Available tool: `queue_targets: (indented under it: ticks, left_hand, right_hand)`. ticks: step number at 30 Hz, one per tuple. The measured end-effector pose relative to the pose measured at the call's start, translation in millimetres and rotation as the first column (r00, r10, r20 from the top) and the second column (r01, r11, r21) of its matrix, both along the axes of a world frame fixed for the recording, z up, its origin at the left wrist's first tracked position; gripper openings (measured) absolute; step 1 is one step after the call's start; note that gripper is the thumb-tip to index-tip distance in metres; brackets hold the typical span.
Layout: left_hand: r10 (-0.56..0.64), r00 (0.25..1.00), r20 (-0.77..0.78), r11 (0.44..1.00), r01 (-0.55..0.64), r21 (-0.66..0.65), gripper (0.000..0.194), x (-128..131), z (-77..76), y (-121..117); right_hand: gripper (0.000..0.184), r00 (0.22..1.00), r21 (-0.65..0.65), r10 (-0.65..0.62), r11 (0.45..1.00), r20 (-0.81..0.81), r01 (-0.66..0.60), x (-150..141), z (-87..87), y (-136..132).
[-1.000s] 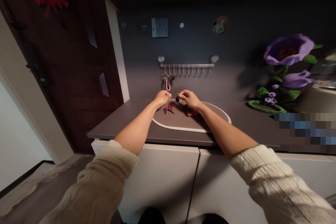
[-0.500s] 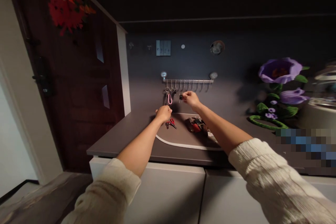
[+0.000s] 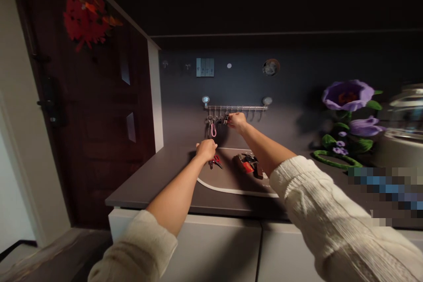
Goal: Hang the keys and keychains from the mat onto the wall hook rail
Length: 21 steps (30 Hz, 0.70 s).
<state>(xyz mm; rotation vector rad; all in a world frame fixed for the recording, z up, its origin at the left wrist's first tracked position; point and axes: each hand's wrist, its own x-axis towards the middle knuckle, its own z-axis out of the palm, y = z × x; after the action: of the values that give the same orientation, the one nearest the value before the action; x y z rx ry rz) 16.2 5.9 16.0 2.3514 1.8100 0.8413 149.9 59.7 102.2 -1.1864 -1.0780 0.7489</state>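
Observation:
My right hand (image 3: 237,121) pinches a small key bunch with dark heads (image 3: 226,119), held close under the hooks of a clear hook rail (image 3: 236,107) on the wall. To its left, key rings (image 3: 210,120) with a pink strap (image 3: 213,130) and a dark-headed key (image 3: 219,122) hang from the rail. My left hand (image 3: 206,150) is closed, lower and to the left, over the mat; what is in its fingers, if anything, is hidden. Just below it lies a small red-handled metal item (image 3: 216,161). A heap of keys with a red tag (image 3: 247,166) lies farther right on the mat.
The white-edged mat (image 3: 228,191) lies on a dark countertop (image 3: 148,180) above white cabinet doors. Purple artificial flowers (image 3: 348,96) and a glass-topped container (image 3: 405,128) stand at the right. A dark door (image 3: 99,141) is at the left, and a dark cabinet hangs above.
My right hand has brought the keys up closer to the rail's hooks. My left hand stays in nearly the same place over the mat. The view has tilted slightly upward.

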Motion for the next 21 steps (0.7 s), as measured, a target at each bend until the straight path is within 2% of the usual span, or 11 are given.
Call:
queue_targets:
  ticks: [8, 21]
  left_hand:
    - [0.001, 1.000, 0.008, 1.000, -0.001, -0.005, 0.025, 0, 0.4, 0]
    - [0.030, 0.999, 0.026, 1.000, -0.030, -0.008, 0.025, -3, 0.4, 5]
  right_hand:
    - [0.015, 0.999, -0.051, -0.002, 0.999, -0.047, 0.000, 0, 0.3, 5]
    - [0.011, 0.996, -0.070, 0.055, 0.996, -0.071, -0.060, 2, -13.6, 5]
